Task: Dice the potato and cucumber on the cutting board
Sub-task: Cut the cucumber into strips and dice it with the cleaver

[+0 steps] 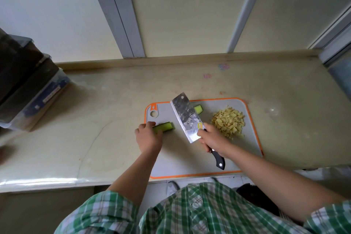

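Note:
A grey cutting board (250, 138) with an orange rim lies on the counter. My left hand (147, 137) grips one end of a cucumber piece (165, 126) at the board's left side. My right hand (212, 141) holds the black handle of a cleaver (187, 118), its blade raised and tilted over the board's middle. A second cucumber piece (198, 109) lies behind the blade, partly hidden. A heap of diced potato (228, 121) sits on the right half of the board.
A beige counter (95, 119) runs to a raised back edge below window frames. A dark stacked box with a clear plastic container (28, 89) stands at the far left. The counter's front edge passes just below the board.

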A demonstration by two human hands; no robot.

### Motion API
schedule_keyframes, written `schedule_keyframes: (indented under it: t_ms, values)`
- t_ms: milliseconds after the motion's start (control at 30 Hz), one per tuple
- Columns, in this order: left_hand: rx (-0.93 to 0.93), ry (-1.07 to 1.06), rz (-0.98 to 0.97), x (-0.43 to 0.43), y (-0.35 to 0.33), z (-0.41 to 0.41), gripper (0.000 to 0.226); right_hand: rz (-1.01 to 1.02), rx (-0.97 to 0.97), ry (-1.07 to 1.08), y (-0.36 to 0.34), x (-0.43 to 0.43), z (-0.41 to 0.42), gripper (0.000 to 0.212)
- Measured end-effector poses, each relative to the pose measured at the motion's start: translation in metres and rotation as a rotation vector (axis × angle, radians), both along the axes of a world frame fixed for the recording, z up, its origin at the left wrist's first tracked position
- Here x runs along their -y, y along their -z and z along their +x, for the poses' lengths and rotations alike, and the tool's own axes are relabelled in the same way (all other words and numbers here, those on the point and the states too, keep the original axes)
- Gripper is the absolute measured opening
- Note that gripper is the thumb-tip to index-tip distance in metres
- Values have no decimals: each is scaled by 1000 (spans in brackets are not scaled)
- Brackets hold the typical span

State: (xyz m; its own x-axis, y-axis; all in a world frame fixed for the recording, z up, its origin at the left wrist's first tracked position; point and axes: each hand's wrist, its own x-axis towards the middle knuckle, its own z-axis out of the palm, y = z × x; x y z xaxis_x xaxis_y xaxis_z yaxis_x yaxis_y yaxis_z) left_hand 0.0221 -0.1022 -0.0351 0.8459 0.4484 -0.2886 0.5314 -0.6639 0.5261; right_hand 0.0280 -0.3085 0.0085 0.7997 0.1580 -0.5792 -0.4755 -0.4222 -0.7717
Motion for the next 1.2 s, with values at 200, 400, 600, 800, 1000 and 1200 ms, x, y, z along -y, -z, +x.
schedule_keyframes:
  t_ms: [200,400,600,800,1000,1200]
  values:
    - [158,-61,-231,21,-15,16,24,264,-368,201,-2,26,8,25]
    - [27,-271,-971,54,-25,31,27,379,-478,259,-1,39,14,28]
    - [209,-96,-287,72,-33,33,14,-91,21,-35,8,38,17,22]
    - [526,535,131,83,-32,53,8,-297,118,-302,2,40,24,20]
    - [378,636,226,88,-31,60,29,-300,133,-330,2,45,24,24]
    - [449,149,123,81,-36,58,29,-143,125,-69,4,58,28,17]
